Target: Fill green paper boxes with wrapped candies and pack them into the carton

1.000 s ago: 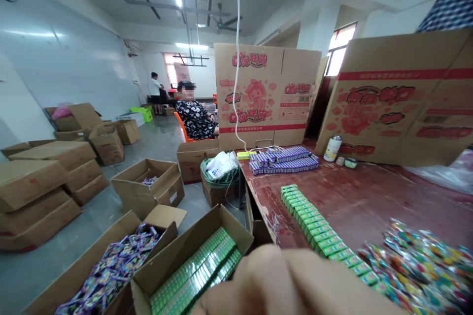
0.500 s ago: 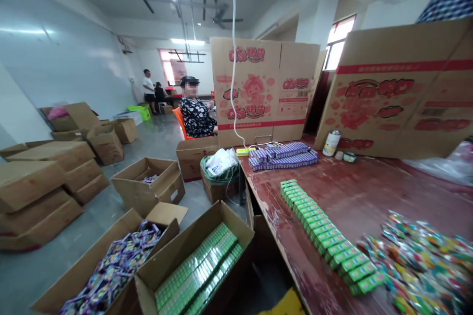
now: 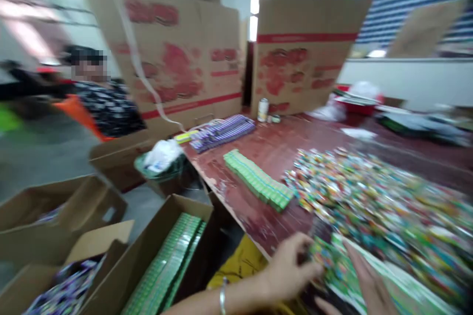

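Left hand (image 3: 286,268) and right hand (image 3: 373,283) are apart from each other at the near edge of the scene, both at the flat, green-and-white printed packaging (image 3: 343,275) that lies at the desk's near side. The left one has its fingers curled at the packaging's left end; blur hides whether they pinch it. The right one, partly cut off by the lower border, stretches its fingers over the packaging, with the thumb spread away. A shiny silver bracelet (image 3: 222,298) circles the left wrist.

Just beyond the packaging spreads a wide heap of small, multicoloured pieces in glossy clear wrappers (image 3: 369,192). To its left, a slanting row of small bright-green boxes (image 3: 258,179) stands on the dark-red, scuffed desk (image 3: 244,211). Farther back are rows of small purple-and-white boxes (image 3: 225,132) and a pale, cylindrical bottle (image 3: 263,110), before two tall brown cardboard panels with red printing (image 3: 303,54).

Left of the desk, an open brown cardboard carton (image 3: 111,275) contains long green rows of packed boxes (image 3: 168,256). Beyond, a person in a black-and-white patterned top (image 3: 107,110) sits on an orange chair (image 3: 79,113).
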The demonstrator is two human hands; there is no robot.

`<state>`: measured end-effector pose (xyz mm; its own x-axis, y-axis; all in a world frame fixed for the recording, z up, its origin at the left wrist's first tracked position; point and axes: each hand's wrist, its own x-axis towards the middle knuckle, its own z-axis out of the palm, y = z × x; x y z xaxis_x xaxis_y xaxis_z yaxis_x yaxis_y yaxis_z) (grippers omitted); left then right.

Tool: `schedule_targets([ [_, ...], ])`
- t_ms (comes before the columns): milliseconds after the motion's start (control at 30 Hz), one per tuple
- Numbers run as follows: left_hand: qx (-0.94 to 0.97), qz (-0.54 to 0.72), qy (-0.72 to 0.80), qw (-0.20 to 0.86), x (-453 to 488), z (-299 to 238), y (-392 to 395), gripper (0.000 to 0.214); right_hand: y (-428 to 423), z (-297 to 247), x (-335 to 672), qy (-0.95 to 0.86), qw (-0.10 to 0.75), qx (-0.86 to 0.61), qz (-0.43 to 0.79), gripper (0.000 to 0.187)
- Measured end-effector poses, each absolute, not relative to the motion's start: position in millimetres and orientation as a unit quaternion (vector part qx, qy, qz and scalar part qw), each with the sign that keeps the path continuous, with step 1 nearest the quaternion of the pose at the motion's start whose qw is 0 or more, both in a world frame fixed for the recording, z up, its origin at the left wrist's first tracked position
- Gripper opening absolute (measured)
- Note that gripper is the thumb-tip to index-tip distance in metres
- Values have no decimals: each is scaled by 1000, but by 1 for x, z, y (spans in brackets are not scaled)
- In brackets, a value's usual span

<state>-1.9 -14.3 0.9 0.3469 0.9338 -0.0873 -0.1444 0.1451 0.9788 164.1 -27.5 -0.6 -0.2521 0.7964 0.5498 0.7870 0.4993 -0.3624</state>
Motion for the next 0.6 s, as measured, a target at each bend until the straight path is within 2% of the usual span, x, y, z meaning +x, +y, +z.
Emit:
schedule_targets([
  [100, 461, 438, 348, 689, 0, -5, -8, 34, -55, 4, 186, -764, 305, -568, 34, 77],
  [267, 418, 419, 301, 748, 0, -11, 2, 34, -57, 2, 185, -758, 247, -598, 87, 78],
  [467, 389, 394, 302, 776, 4, -15, -4, 35, -54, 1, 177, -772, 230, -582, 111, 85],
  [600, 396, 381, 314, 774, 4, -25, -8, 36, -51, -7, 174, -786, 218, -567, 114, 79],
])
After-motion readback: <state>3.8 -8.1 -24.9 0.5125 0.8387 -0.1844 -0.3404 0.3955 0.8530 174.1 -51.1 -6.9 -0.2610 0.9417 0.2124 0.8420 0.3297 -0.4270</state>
